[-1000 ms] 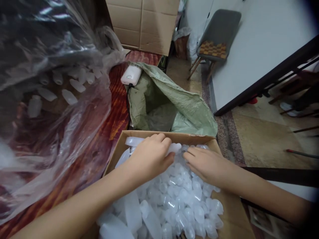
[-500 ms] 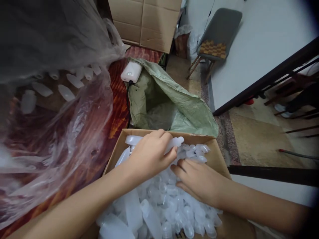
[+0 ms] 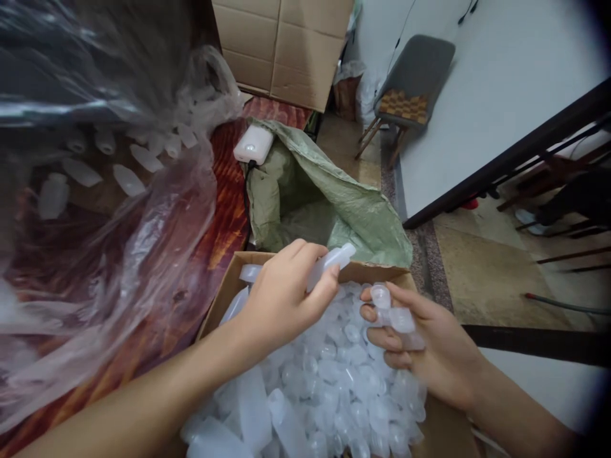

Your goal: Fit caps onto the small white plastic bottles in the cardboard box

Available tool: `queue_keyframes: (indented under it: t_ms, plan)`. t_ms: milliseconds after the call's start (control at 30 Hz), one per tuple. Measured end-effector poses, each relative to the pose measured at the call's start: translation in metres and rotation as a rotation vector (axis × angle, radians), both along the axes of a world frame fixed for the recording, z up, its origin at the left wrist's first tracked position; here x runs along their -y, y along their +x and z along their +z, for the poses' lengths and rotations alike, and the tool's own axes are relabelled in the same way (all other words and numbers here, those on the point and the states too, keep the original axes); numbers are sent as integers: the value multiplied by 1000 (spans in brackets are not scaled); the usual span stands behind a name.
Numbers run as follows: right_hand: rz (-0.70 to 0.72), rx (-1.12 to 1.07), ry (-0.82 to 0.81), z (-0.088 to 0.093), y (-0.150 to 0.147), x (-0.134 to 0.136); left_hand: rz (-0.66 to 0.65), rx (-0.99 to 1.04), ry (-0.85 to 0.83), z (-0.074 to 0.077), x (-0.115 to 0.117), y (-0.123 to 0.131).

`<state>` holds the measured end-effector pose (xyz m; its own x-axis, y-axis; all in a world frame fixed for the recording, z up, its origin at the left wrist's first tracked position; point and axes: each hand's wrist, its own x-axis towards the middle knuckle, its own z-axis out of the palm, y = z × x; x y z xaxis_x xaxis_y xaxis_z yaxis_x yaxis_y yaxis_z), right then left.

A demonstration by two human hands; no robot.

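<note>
An open cardboard box (image 3: 224,289) in front of me is heaped with several small translucent white plastic bottles and caps (image 3: 329,381). My left hand (image 3: 281,299) is closed round one small bottle (image 3: 331,262), held just above the heap with its neck pointing right. My right hand (image 3: 429,346) is palm up beside it, fingers curled round a few small caps or bottles (image 3: 394,315).
A big clear plastic bag (image 3: 95,191) with more bottles inside lies at my left on a reddish wooden surface (image 3: 229,197). A green woven sack (image 3: 334,203) gapes open behind the box, a white device (image 3: 252,144) at its edge. Cardboard boxes (image 3: 281,44) and a chair (image 3: 405,89) stand farther back.
My left hand has lifted a bottle up out of the heap. My right hand has turned palm up and risen with small pieces gathered in its fingers.
</note>
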<state>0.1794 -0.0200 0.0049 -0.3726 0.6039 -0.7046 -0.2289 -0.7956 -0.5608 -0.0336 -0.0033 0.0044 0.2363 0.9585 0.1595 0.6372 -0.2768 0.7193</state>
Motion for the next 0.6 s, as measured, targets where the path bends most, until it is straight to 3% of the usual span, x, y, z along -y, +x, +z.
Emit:
queue_keyframes:
  t_ms: [100, 200, 300, 367, 500, 600]
  plan:
    - [-13, -63, 4, -1, -7, 6, -37, -6, 18, -1, 1, 0]
    - [-3, -15, 233, 0, -11, 7, -116, 13, 8, 0, 1, -1]
    - [-104, 129, 505, 1, -10, 1, -180, 60, -13, 1, 2, -1]
    - [-146, 182, 600, 2, -8, -3, -197, 89, -24, 2, 3, -1]
    - [14, 325, 697, 0, -9, -3, -209, 180, -34, 4, 5, -1]
    - [115, 543, 920, 0, -13, 0, -171, 246, -101, 7, 6, -1]
